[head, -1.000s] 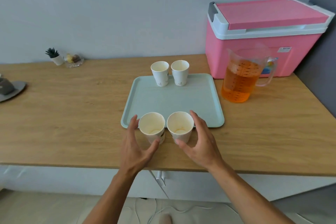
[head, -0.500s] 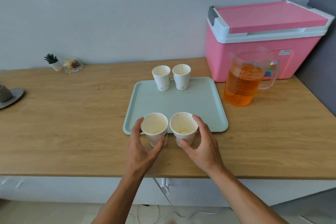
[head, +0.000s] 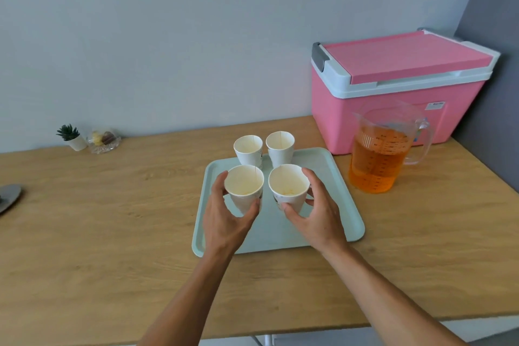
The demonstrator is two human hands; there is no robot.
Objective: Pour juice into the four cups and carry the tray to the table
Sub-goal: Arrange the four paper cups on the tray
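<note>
each hand (head: pixel 224 222) (head: pixel 317 216) had its fingers gripping one upright cup (head: pixel 245 187) (head: pixel 289 187) over the tray (head: pixel 337 205); the jug (head: pixel 379 160) stood right of the tray, nearer the right hand.

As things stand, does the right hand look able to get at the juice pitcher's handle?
Probably not yet: the right hand is closed around a paper cup over the tray. Once it lets go, the way looks free; the pitcher stands to its right on bare counter, handle facing away right.
</note>
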